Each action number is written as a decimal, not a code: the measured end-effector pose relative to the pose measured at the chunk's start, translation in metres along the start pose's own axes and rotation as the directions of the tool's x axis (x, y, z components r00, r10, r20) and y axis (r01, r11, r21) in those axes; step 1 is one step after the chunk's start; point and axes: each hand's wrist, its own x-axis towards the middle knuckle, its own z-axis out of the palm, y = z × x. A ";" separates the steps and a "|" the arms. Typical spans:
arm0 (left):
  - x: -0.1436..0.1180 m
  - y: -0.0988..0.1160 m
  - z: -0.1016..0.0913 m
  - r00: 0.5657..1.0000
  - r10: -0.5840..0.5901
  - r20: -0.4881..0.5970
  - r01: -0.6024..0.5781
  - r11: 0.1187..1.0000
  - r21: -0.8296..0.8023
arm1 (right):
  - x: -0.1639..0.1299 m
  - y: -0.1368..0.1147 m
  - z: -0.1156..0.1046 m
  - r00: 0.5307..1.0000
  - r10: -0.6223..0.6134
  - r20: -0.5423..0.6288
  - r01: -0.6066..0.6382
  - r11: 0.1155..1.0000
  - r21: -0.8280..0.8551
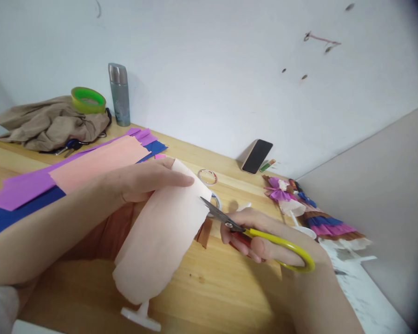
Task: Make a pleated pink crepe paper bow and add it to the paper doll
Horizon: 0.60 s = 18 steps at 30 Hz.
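My left hand (149,178) grips the upper end of a pale pink sheet of crepe paper (163,232), thumb on top and the other fingers hidden behind it. The sheet hangs down and curls over at its lower end. In my right hand (261,232) is a pair of scissors (278,243) with yellow and red handles. Their blade tips reach the paper's right edge, near its top; whether they cut into it I cannot tell. Below the sheet, part of a white plastic stand (141,319) shows on the wooden table (212,287).
Peach paper (101,162), purple paper (28,185) and blue paper (21,211) lie at left. Behind are a brown cloth (48,123), a green tape roll (88,99) and a flask (120,95). A phone (257,156) leans against the wall; ruffled paper pieces (330,222) lie right.
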 end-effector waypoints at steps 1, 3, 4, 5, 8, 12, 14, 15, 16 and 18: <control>0.000 0.000 0.000 1.000 -0.005 0.005 0.005 1.000 -0.014 | 0.000 -0.001 -0.002 1.000 0.000 0.009 0.000 1.000 -0.002; 0.002 -0.001 0.000 0.999 0.009 0.033 -0.007 0.998 -0.058 | -0.002 -0.003 -0.006 1.000 0.011 -0.017 -0.012 1.000 -0.007; 0.003 -0.002 0.000 0.999 0.026 0.048 -0.022 0.996 -0.082 | -0.004 -0.004 -0.008 0.999 0.020 -0.032 -0.020 1.000 -0.003; 0.005 -0.002 -0.001 0.997 0.051 0.058 -0.044 0.993 -0.106 | -0.005 -0.004 -0.011 0.998 0.032 -0.048 -0.032 0.999 0.005; 0.008 -0.004 -0.002 0.988 0.153 0.039 -0.145 0.977 -0.157 | -0.006 -0.003 -0.015 0.994 0.043 -0.099 -0.035 0.996 0.078; 0.009 -0.004 -0.001 0.977 0.198 -0.075 -0.209 0.956 -0.206 | 0.006 -0.003 -0.003 0.934 0.014 -0.356 0.066 0.976 0.210; 0.009 -0.003 0.001 0.973 0.195 -0.121 -0.218 0.951 -0.218 | 0.014 -0.006 0.006 0.898 0.023 -0.439 0.074 0.977 0.201; 0.009 -0.003 0.001 0.969 0.209 -0.135 -0.235 0.947 -0.220 | 0.017 -0.008 0.011 0.879 0.011 -0.476 0.087 0.979 0.183; 0.009 -0.003 0.003 0.961 0.236 -0.143 -0.263 0.939 -0.220 | 0.019 -0.010 0.014 0.873 0.000 -0.488 0.093 0.981 0.168; 0.010 -0.003 0.005 0.933 0.326 -0.149 -0.353 0.910 -0.218 | 0.022 -0.013 0.021 0.861 -0.054 -0.506 0.162 0.972 0.170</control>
